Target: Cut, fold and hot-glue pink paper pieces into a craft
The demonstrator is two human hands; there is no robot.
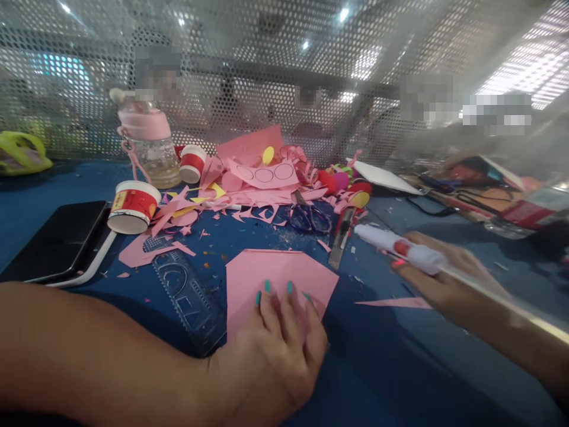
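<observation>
Folded pink paper sheet (275,270), matte, crisp-edged and roughly pentagonal, is pinned flat on the blue table (382,362) by the left hand (275,347), with the fingers spread and pressed down and nothing enclosed. A white pen-shaped tool (400,246), smooth plastic with a red spot and a pale rod extending behind, is clasped in the right hand (444,279), its tip to the right of the sheet and apart from it. Risk judged: the sheet could slide or its crease spring open if pressure is eased, and fingertips at the edge could be caught by the tip. A clear plastic ruler (186,296) lies just beside the sheet. Scissors (309,218) and a utility knife (342,234) lie beyond it.
</observation>
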